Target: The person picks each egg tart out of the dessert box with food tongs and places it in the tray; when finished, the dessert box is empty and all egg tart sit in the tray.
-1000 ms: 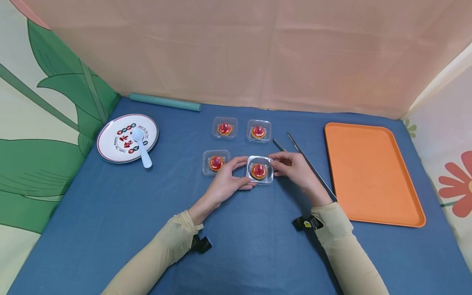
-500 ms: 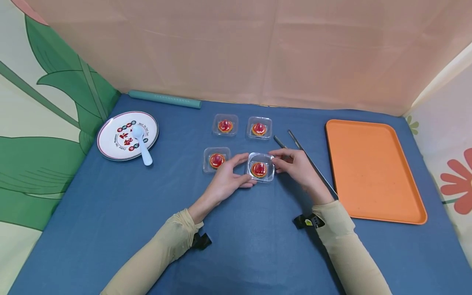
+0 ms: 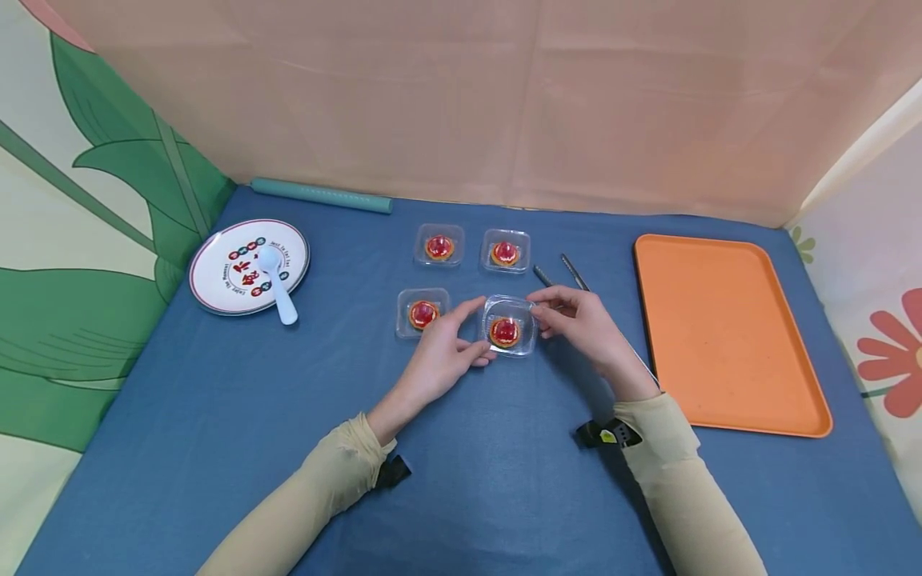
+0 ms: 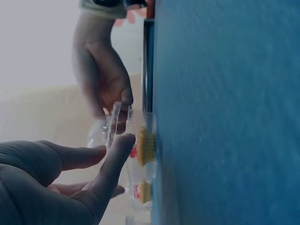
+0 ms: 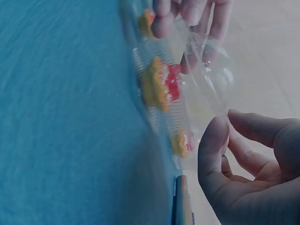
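A clear plastic box [image 3: 520,346] with a small red-topped tart [image 3: 504,333] inside stands on the blue cloth. Its clear lid [image 5: 211,77] tilts above the base, and a gap shows between them in both wrist views. My right hand [image 3: 585,324] pinches the lid's right edge between thumb and index finger. On the other side, my left hand [image 3: 439,352] holds the box's left side, thumb at the front corner and index finger at the back. Another boxed tart [image 3: 422,314] sits just beyond the left hand's knuckles.
Two more boxed tarts stand behind, one left [image 3: 438,246], one right [image 3: 505,252]. Two dark thin sticks [image 3: 574,272] lie partly under the right arm. An orange tray [image 3: 735,336] is at right; a plate [image 3: 216,276] with a white spoon [image 3: 282,300] at left; a teal roll [image 3: 320,195] at back.
The lid has shifted and tilted away from the base at the back right. The right hand has risen slightly with it, while the left hand has hardly moved.
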`<state>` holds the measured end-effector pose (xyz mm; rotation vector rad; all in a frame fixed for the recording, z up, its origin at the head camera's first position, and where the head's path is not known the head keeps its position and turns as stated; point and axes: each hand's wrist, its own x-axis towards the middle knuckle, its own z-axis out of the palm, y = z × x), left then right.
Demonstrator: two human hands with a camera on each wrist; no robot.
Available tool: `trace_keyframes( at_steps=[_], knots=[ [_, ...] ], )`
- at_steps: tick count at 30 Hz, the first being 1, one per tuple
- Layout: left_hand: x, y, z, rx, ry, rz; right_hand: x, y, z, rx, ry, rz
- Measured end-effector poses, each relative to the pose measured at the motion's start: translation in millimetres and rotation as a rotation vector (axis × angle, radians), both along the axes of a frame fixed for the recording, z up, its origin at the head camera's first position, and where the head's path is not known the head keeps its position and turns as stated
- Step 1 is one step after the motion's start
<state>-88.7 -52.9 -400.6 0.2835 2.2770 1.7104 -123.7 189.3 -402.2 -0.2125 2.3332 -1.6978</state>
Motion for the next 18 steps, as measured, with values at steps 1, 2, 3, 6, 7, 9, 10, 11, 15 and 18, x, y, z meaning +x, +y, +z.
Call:
trace_keyframes(
  at_steps=[1,2,3,6,7,9,10,11,15,18],
  knots=[
    [0.6,0.0,0.9,-0.006,0.018,0.0,0.2,0.5,1.1,-0.007,-0.003,0.0],
    [1.2,0.1,2.0,-0.012,0.033,0.0,0.5,1.0,2.0,-0.016,-0.006,0.0],
    [1.9,0.2,3.4,-0.013,0.046,-0.001,0.9,1.8,2.9,-0.024,-0.005,0.002],
    [3.1,0.7,6.2,-0.003,0.085,-0.005,2.7,4.6,5.4,-0.053,0.003,0.008],
    [3.4,0.8,7.2,0.0,0.096,-0.006,3.3,5.6,6.0,-0.064,0.008,0.013],
    [3.9,0.9,8.9,0.009,0.105,-0.007,5.1,7.3,7.8,-0.082,0.015,0.022],
    [4.0,0.9,9.5,0.016,0.108,-0.008,6.0,8.1,8.5,-0.09,0.012,0.023],
    [4.1,0.9,10.3,0.022,0.11,-0.008,7.1,8.9,9.4,-0.098,0.003,0.024],
    [4.5,0.6,11.9,0.035,0.12,-0.015,12.6,11.3,12.5,-0.149,-0.061,0.018],
    [5.1,0.4,11.4,0.009,0.174,-0.028,18.0,12.7,14.9,-0.173,-0.081,0.011]
  ],
)
